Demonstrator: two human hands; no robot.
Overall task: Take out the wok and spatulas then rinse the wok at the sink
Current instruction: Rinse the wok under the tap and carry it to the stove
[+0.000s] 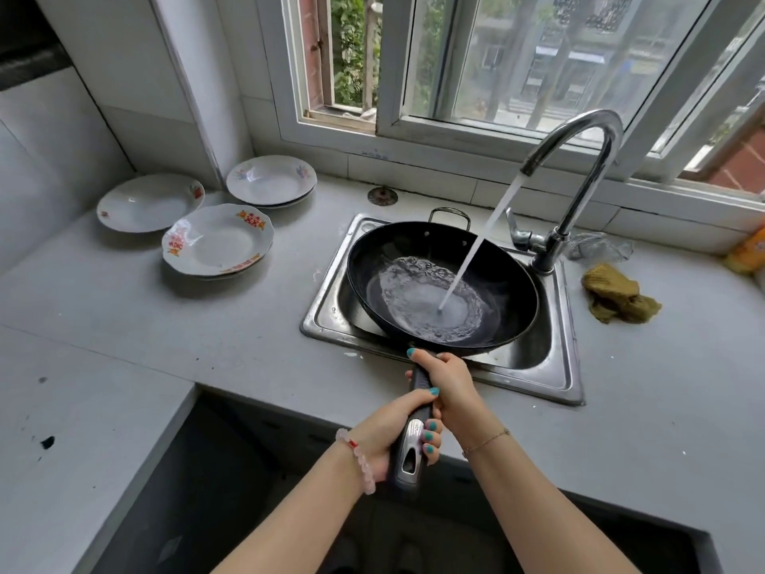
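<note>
Counter [165,316], right of centre: sink [567,366]. The wok [509,267] sits over the sink, apparently resting on its rim. Faucet [579,159] stream strikes the wok bottom. Left hand [385,432] grips the handle [414,441] at its near end; right hand [451,383] is wrapped around it farther along.

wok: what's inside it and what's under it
Inside the wok, water pools where the stream from the tap lands. Under it is the sink; the wok covers most of it, so its bottom is largely hidden.
</note>
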